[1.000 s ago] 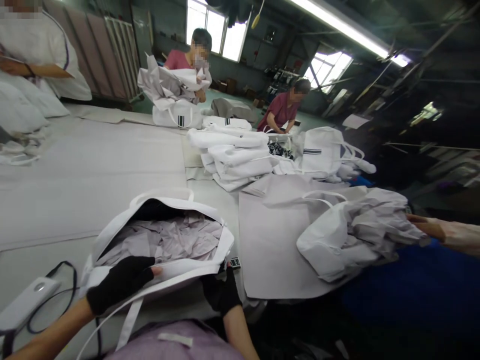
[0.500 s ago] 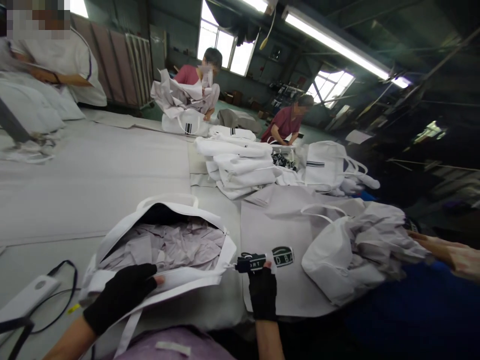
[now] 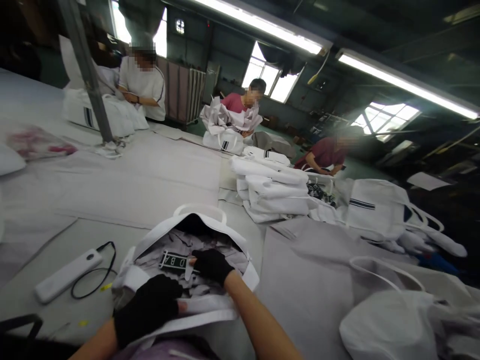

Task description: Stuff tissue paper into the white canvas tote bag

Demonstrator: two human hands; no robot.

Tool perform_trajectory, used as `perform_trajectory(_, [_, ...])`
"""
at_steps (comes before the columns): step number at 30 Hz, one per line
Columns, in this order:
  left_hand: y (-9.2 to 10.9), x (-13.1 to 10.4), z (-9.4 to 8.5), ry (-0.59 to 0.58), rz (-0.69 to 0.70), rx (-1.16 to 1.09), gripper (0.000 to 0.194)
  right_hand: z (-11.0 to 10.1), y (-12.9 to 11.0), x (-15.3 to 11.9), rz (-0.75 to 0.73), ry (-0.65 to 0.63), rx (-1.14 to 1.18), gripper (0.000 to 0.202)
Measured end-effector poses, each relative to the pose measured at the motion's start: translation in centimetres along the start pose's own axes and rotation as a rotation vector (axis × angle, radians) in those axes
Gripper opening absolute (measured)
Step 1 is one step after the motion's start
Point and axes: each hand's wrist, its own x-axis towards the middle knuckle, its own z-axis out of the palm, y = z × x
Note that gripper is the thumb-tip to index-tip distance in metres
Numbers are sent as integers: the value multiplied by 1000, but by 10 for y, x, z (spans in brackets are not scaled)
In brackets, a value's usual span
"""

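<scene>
A white tote bag [image 3: 157, 237] lies open on the table in front of me, stuffed with crumpled grey paper [image 3: 180, 245]. My left hand [image 3: 148, 310], in a black glove, grips the near rim of the bag. My right hand [image 3: 212, 265], also in a black glove, reaches inside the bag's mouth and holds a small dark label card [image 3: 173, 261] with white letters over the paper.
A white device [image 3: 67, 275] with a black cord lies left of the bag. Folded white bags [image 3: 273, 190] are stacked mid-table, more bags [image 3: 375, 210] at right, another stuffed bag [image 3: 405, 325] near right. Three other people work at the far side. A grey post [image 3: 88, 75] stands at left.
My right hand has carried the label card from the bag's right side into its mouth. The view has swung left and up; my left hand stays on the rim.
</scene>
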Motion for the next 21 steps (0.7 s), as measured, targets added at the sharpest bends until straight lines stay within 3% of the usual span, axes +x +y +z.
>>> perform_trajectory(2, [1,-1,-5,-7,4,-45,28,17,9,17,29,-68,-115,38])
perform_trajectory(5, [-2,10,-29,-14,-8,-282,25,19,18,22,54,-73,-230,42])
perform_trajectory(7, [-6,29,-54,147,-55,-397,24,13,22,17,62,-53,-264,48])
perform_trajectory(9, [-10,60,-79,407,-71,-335,23,12,23,9,76,-43,-295,54])
perform_trajectory(11, [-13,99,-96,554,-73,-159,47,20,23,0,83,-46,-340,56])
perform_trajectory(12, [-15,119,-101,541,-88,-67,63,26,23,-5,80,-50,-366,54])
perform_trajectory(13, [-17,139,-103,455,-118,12,76,32,24,-10,73,-54,-391,51])
perform_trajectory(15, [-20,173,-99,178,-193,103,90,41,26,-20,47,-64,-425,42])
perform_trajectory(17, [-24,194,-91,-82,-224,109,82,43,29,-30,6,-81,-450,37])
perform_trajectory(18, [-26,198,-85,-154,-213,96,73,42,30,-34,-12,-85,-454,35])
perform_trajectory(21, [-33,189,-66,-185,-108,76,51,35,37,-44,-19,-1,-406,33])
